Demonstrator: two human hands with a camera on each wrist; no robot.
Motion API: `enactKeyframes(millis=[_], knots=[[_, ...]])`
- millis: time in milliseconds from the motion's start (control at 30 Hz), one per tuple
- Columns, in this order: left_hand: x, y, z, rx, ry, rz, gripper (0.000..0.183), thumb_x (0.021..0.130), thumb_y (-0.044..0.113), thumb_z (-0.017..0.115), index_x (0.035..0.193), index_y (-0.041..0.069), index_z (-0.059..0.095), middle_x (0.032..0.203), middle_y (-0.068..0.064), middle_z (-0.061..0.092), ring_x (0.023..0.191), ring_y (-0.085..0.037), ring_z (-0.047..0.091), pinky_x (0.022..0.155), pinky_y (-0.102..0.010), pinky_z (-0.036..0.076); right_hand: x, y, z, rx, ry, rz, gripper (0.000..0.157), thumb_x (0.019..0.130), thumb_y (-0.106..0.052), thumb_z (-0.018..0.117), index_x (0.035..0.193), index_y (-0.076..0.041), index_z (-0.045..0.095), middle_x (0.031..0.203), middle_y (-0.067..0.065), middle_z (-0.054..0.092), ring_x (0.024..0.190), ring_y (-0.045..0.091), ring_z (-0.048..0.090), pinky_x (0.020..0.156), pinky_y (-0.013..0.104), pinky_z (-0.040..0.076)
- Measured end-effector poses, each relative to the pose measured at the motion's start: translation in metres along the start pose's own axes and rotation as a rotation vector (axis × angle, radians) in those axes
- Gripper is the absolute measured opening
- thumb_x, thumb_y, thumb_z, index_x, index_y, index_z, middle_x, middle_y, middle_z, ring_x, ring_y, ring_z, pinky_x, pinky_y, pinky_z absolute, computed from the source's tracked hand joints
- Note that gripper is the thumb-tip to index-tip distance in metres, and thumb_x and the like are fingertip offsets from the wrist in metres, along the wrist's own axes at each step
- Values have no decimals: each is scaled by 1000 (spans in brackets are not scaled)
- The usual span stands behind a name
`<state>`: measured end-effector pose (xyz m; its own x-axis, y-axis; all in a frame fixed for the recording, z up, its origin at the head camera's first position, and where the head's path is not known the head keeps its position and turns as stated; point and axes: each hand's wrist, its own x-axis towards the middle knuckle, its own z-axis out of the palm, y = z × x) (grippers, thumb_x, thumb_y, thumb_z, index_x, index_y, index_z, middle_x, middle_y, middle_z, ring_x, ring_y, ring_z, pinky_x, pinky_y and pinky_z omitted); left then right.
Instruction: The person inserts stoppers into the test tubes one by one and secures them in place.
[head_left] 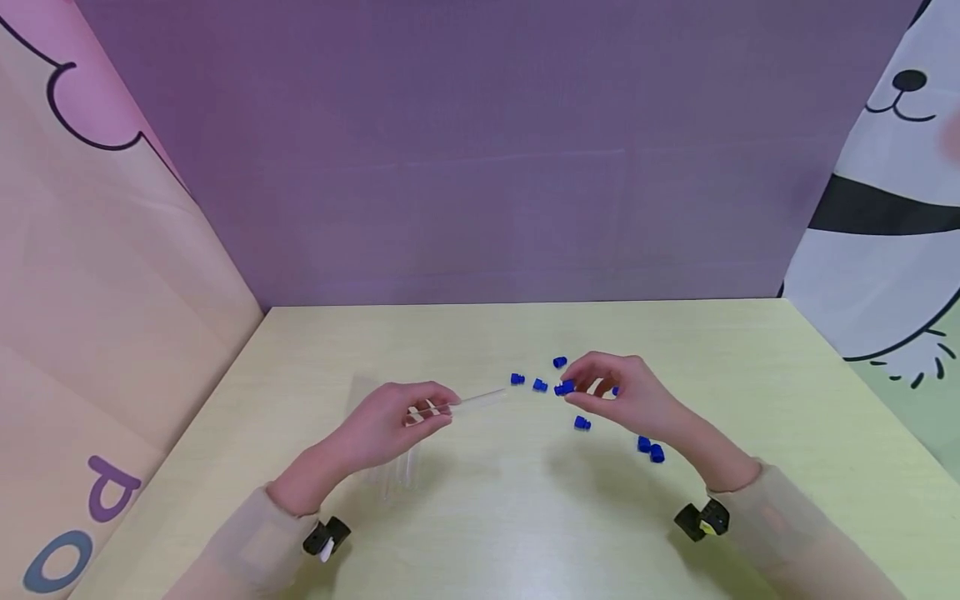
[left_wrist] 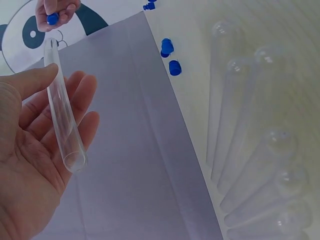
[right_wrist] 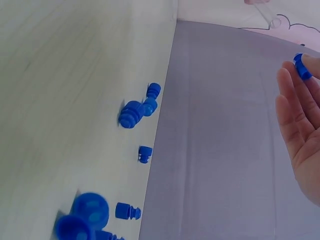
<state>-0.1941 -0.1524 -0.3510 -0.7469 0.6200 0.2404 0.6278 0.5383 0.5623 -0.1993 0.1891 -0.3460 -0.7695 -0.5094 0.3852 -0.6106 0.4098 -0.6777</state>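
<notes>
My left hand [head_left: 390,421] pinches a clear test tube [left_wrist: 65,120] between thumb and fingers. The rounded end lies toward the palm in the left wrist view, and the other end points to the right hand. Held between the thumb and fingertips of my right hand [head_left: 630,392] is a small blue stopper [right_wrist: 301,67]. Stopper and tube are apart, with a gap of table between them in the head view. Several more blue stoppers [head_left: 582,423] lie loose on the table around and beneath the right hand.
Several clear test tubes [left_wrist: 245,115] lie fanned out on the pale wooden table [head_left: 480,533], below and beside the left hand. A purple panel [head_left: 480,167] stands behind the table. Printed cloth walls [head_left: 112,333] close off both sides.
</notes>
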Motion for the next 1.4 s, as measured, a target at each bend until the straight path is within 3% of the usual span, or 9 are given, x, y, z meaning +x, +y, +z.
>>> enactKeyframes(millis=[200, 867, 1400], knots=[[6, 2, 0, 5, -2, 14, 19, 94, 15, 65, 113, 15, 67, 94, 12, 67, 82, -7, 61, 68, -27, 51, 4, -3, 4, 10, 10, -10, 20, 85, -3, 74, 105, -3, 67, 91, -5, 68, 82, 12, 64, 70, 29, 54], [14, 9, 7, 1, -10, 50, 19, 94, 15, 66, 113, 14, 68, 92, 11, 67, 80, -6, 60, 66, -25, 50, 14, -7, 18, 72, -17, -75, 21, 83, -1, 75, 103, -7, 68, 91, -3, 69, 82, 12, 64, 68, 29, 54], [16, 11, 14, -11, 3, 78, 19, 93, 13, 67, 112, 13, 68, 91, 8, 67, 76, -6, 59, 59, -25, 49, 16, -10, 23, 74, -42, -61, 22, 82, -1, 76, 102, -7, 68, 89, -5, 69, 81, 12, 64, 68, 30, 54]])
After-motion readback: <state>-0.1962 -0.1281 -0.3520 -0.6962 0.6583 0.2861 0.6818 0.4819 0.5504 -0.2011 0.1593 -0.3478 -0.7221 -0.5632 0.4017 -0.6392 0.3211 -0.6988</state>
